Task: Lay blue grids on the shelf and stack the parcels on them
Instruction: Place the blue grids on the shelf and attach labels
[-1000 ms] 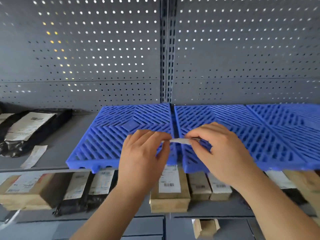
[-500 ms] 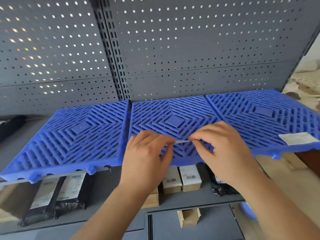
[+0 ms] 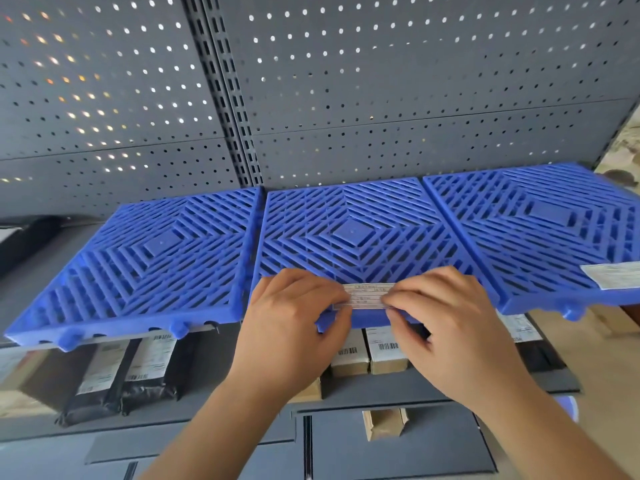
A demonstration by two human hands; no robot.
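Three blue grids lie side by side on the grey shelf: a left grid (image 3: 152, 258), a middle grid (image 3: 349, 230) and a right grid (image 3: 540, 223). A white paper label (image 3: 367, 295) lies flat on the front edge of the middle grid. My left hand (image 3: 294, 327) pinches its left end and my right hand (image 3: 450, 327) pinches its right end. Another white label (image 3: 613, 274) sits on the right grid's front corner. Parcels stand on the shelf below: black bags (image 3: 131, 372) and small cardboard boxes (image 3: 384, 351).
A perforated grey back panel (image 3: 381, 98) rises behind the grids, with a slotted upright (image 3: 225, 88). A dark bag (image 3: 20, 240) lies at the far left of the top shelf. A small open box (image 3: 384, 422) sits lower down. Floor shows at right.
My view has shifted right along the shelf and closer. Both hands brought the label from above the seam of two grids down onto the middle grid's front edge.
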